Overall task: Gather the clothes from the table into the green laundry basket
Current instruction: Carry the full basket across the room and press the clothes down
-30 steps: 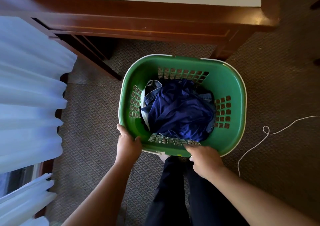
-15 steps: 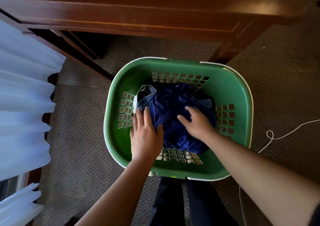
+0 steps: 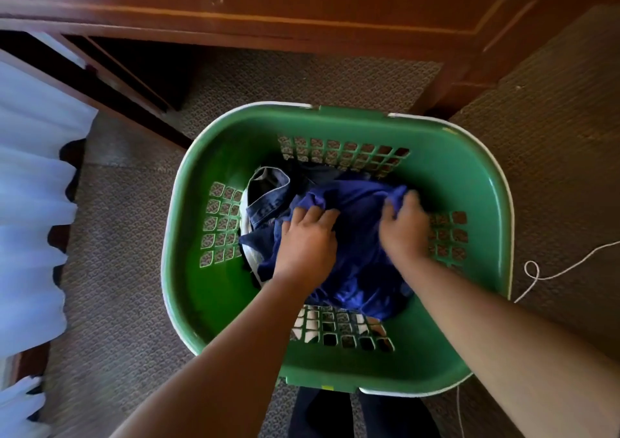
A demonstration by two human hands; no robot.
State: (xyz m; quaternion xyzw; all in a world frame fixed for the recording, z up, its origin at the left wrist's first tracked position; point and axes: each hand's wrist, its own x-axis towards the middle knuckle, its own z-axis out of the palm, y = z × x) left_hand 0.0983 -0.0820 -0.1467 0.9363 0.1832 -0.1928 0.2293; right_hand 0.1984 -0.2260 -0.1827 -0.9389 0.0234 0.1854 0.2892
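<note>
The green laundry basket [image 3: 463, 175] stands on the carpet below me, in front of the wooden table. Inside it lies a heap of clothes: a blue garment [image 3: 359, 246] on top and a denim piece [image 3: 268, 199] at its left. Both my hands are down in the basket on the blue garment. My left hand [image 3: 307, 239] has its fingers curled into the cloth near the denim. My right hand [image 3: 404, 228] grips a bunched fold of the same blue cloth at its far right side.
The dark wooden table [image 3: 302, 11] spans the top, its leg [image 3: 446, 88] just beyond the basket. White curtains [image 3: 33, 202] hang at the left. A white cord [image 3: 550, 273] lies on the carpet to the right. My dark trouser legs [image 3: 335, 414] show below the basket.
My hands left the basket's near rim, went inside onto the clothes, and now grip the blue garment farther back. The view has come closer to the basket.
</note>
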